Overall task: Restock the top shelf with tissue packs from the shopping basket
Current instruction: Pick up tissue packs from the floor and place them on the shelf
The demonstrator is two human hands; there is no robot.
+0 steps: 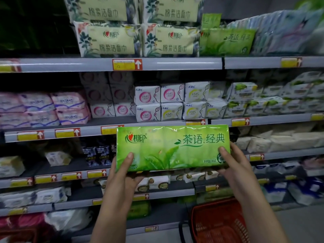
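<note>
Supermarket shelving fills the head view, several grey tiers with yellow price tags, stacked with soft paper goods. Level with the middle tiers, and well below the top shelf (157, 64), a green plastic-wrapped tissue pack (172, 148) is held flat-on to the camera with its printed face towards me. It hangs in the air between both hands and touches no shelf.

I judge it light and squashy: a film-wrapped brick of small packets that will dent under pressure. The glossy wrap looks a little slippery. Taking it by the two short ends, as it is held here, seems right to me, since that spreads the squeeze and keeps the long face square for sliding in.

The left hand (122, 174) comes up from below at the lower left corner, and the right hand (236, 165) mirrors it at the lower right. Their fingers (130, 156) are clamped on the pack, with each thumb pressed on the front face. The rest are curled underneath and behind, mostly hidden. Both forearms slope upward and inward.

Up on the top shelf, a matching green pack (228, 42) lies beside cream floral-printed packs (112, 39). The free space above it looks like the likely destination. The red plastic shopping basket (219, 223) sits low on the right. I cannot tell what it holds.
</note>
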